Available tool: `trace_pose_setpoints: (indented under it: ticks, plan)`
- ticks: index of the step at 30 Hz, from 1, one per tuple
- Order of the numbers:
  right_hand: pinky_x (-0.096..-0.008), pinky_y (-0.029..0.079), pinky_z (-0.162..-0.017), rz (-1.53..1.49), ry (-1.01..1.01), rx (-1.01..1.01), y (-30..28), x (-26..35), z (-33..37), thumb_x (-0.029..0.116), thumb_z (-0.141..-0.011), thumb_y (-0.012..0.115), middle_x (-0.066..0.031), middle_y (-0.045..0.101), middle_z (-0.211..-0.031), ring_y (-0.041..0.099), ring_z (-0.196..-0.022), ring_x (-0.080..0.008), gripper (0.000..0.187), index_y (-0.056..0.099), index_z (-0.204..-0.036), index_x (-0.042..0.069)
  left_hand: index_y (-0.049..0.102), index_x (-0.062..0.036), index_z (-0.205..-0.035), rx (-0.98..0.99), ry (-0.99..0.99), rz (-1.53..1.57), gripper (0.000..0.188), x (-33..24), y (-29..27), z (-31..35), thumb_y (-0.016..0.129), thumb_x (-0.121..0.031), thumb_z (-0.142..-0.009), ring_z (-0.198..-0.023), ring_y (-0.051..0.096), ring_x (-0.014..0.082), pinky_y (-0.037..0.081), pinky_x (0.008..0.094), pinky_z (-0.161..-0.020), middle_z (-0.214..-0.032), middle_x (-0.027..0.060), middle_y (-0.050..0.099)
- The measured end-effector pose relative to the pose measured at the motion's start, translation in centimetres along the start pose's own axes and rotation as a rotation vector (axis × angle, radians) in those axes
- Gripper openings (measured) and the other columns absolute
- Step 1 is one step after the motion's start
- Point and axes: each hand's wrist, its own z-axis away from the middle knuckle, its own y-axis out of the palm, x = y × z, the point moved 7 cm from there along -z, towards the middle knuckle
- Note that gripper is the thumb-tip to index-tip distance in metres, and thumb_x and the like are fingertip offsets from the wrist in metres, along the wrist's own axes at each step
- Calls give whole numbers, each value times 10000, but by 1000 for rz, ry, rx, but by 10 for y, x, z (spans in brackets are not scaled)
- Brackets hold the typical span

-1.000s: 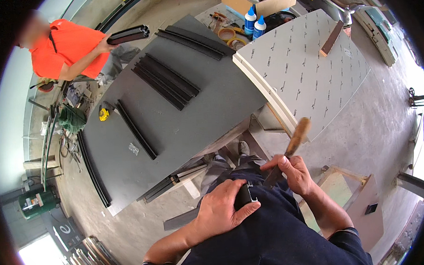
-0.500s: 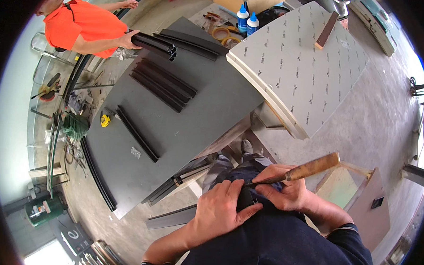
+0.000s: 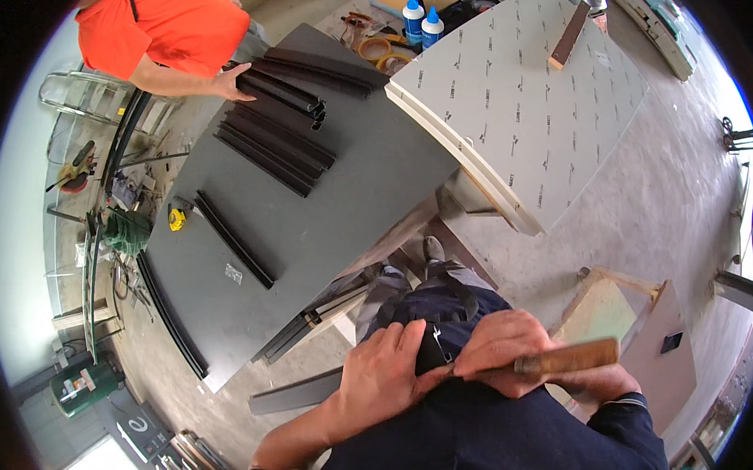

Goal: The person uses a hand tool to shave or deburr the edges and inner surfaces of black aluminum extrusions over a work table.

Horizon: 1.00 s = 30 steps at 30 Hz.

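Close to my body, my left hand [image 3: 377, 371] is wrapped round the end of a long black profile [image 3: 303, 391]. The profile's other part runs off to the left behind my forearm, and its pale cut edge shows between my hands. In my right hand [image 3: 506, 347] is a file [image 3: 577, 357], its wooden handle pointing right. Most of its dark blade is covered by my fingers, and its tip lies close to the profile's cut end, by my left thumb. Whether the tip touches the profile, I cannot tell.
Ahead stands a grey table [image 3: 309, 238] with several black profiles [image 3: 276, 147] and a yellow tape measure [image 3: 177, 218]. A co-worker in orange [image 3: 175, 38] rests a hand on profiles at its far side. Right of it lies a pale printed panel [image 3: 522, 103] with a brown strip [image 3: 571, 35].
My right hand and the file have swung lower, toward the near edge of the profile's end. The co-worker has set the held profiles down on the table. My view has shifted slightly.
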Motion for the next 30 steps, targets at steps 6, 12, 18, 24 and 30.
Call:
trace_pose_setpoints:
  ticks: [6,12,18,24,30]
  plan:
    - [-363,542,-614,24,29,-189,-12,-15,12,82,-790,692,-130,700,-823,682,-703,-268,116,707,-882,13,600,-26,-1100,116,-31,-47,575,-10,14,-15,737,-488,-787,-807,657,334,535,400,-658,-900,155,635]
    - [-389,515,-703,74,-13,-43,4,-12,4,190,-887,649,-185,682,-864,663,-794,-315,221,674,-951,-20,582,-98,-1182,147,-101,23,400,16,14,-5,683,-328,-870,-823,611,411,491,484,-677,-962,183,622]
    - [-422,492,-627,8,390,-132,5,-44,26,235,-879,672,-217,642,-761,637,-698,-345,253,653,-843,-15,524,-133,-1331,247,-76,-49,558,-5,20,-17,643,-446,-885,-878,621,428,501,491,-709,-1011,204,641]
    - [-406,486,-625,423,676,-88,-4,-84,26,194,-888,671,-196,640,-764,627,-690,-323,217,651,-843,-18,512,-127,-1363,236,49,8,580,-10,12,-24,622,-459,-900,-949,623,439,512,474,-761,-1077,217,652]
    - [-399,469,-614,-143,362,-99,-6,-48,19,242,-888,685,-213,609,-765,609,-687,-317,219,665,-899,24,635,-49,-1070,250,25,39,510,8,18,-29,742,-464,-792,-839,667,346,541,413,-687,-911,152,654]
